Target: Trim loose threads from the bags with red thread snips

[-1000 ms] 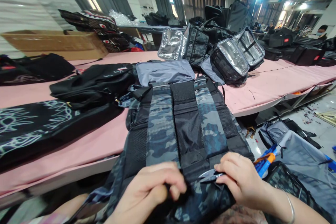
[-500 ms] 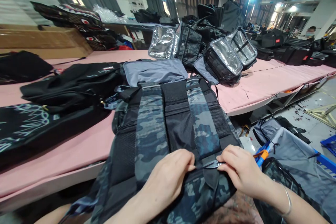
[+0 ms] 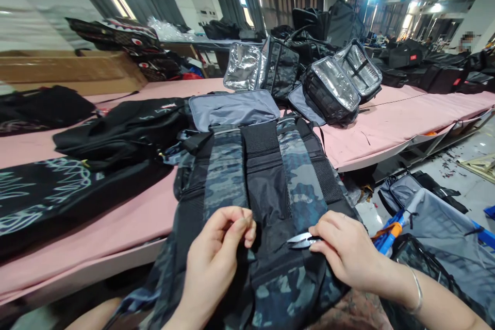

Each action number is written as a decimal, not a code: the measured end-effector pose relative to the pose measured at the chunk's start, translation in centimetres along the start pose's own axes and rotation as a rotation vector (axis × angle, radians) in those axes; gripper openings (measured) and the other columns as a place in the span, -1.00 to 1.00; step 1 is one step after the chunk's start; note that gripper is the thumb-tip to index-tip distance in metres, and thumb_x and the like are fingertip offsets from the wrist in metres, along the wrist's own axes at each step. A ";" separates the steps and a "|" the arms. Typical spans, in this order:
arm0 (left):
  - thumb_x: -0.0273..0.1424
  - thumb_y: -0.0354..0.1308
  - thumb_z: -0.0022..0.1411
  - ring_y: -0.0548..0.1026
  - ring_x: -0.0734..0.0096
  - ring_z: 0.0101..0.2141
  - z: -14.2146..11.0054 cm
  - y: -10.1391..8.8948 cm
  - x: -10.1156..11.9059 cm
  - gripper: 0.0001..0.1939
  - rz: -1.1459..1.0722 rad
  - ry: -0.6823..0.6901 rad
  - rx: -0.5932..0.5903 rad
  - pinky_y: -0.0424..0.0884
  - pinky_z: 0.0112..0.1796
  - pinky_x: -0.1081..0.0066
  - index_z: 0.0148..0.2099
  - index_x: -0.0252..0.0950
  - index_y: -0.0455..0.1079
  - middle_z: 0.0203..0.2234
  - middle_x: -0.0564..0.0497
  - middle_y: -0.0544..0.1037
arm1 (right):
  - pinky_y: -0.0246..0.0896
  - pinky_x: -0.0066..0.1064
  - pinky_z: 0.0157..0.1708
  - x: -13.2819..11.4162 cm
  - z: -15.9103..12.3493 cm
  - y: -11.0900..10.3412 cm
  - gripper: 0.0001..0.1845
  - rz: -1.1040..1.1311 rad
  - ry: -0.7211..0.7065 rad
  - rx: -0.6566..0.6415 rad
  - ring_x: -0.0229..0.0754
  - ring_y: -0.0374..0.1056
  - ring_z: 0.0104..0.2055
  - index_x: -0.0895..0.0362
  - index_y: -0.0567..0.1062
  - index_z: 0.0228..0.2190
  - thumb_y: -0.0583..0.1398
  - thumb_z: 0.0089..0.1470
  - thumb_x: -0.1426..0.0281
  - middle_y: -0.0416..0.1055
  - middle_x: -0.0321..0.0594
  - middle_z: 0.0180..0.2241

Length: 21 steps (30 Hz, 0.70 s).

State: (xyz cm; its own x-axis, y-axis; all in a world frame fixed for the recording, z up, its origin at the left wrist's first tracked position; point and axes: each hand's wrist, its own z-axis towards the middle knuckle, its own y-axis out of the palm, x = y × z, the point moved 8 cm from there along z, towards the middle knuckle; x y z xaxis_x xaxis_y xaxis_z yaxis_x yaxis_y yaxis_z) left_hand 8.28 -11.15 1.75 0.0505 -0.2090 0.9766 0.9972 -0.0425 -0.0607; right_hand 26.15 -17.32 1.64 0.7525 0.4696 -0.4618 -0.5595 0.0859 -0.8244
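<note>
A black and blue-grey camouflage backpack [image 3: 266, 185] lies with its strap side up, sloping from the table edge toward me. My right hand [image 3: 344, 247] is closed round small thread snips [image 3: 303, 240], whose silver blades point left over the lower end of a camouflage shoulder strap [image 3: 303, 180]. To the left, my left hand [image 3: 220, 247] hovers above the back panel near the other strap [image 3: 228, 175]. Its thumb and forefinger are pinched together; whatever lies between them is too small to make out.
Black bags with white line prints [image 3: 77, 185] lie on the pink table [image 3: 390, 129] at left. Open silver-lined bags [image 3: 334, 87] stand behind the backpack. A cardboard box [image 3: 69, 69] is at far left. Grey-lined bags [image 3: 444, 247] fill a blue-framed container at lower right.
My left hand moved onto the backpack beside the snips, then drew back left, still pinched. My right hand keeps the snips, now turned slightly. The view swung a little.
</note>
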 end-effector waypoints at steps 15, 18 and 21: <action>-0.27 0.07 0.19 0.27 0.58 -0.59 -0.2 0.5 0.0 -0.80 0.010 0.030 -0.026 0.22 -0.52 0.49 -0.41 -0.27 0.20 -0.60 0.15 0.31 | -0.01 -0.39 -0.46 -2.4 4.3 1.0 -0.91 -0.315 -0.047 0.051 -0.20 0.19 -0.39 0.10 0.33 -0.45 0.12 0.08 0.49 0.26 -0.26 -0.44; -0.23 0.16 0.11 0.29 0.57 -0.60 -0.5 -0.1 0.6 -0.76 -0.077 0.000 0.004 0.21 -0.56 0.49 -0.42 -0.26 0.22 -0.57 0.12 0.32 | 0.01 -0.41 -0.46 -2.2 4.4 1.0 -0.90 -0.270 -0.052 0.041 -0.22 0.20 -0.41 0.10 0.33 -0.46 0.12 0.09 0.47 0.27 -0.28 -0.46; -0.15 0.14 0.10 0.18 0.58 -0.73 -0.9 -0.5 1.8 -0.67 -0.243 -0.041 -0.117 0.09 -0.68 0.50 -0.55 -0.24 0.20 -0.75 0.16 0.19 | 0.07 -0.44 -0.40 -1.3 4.2 0.0 -0.90 -0.106 -0.033 0.109 -0.24 0.24 -0.38 0.12 0.34 -0.44 0.09 0.12 0.46 0.31 -0.27 -0.44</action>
State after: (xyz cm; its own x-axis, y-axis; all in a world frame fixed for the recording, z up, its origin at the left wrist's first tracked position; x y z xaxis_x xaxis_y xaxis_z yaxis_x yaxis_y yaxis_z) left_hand 7.84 -12.40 3.39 -0.1852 -0.1389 0.9728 0.9674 -0.1995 0.1556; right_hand 23.70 -14.24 3.58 0.7988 0.4810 -0.3613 -0.5129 0.2307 -0.8268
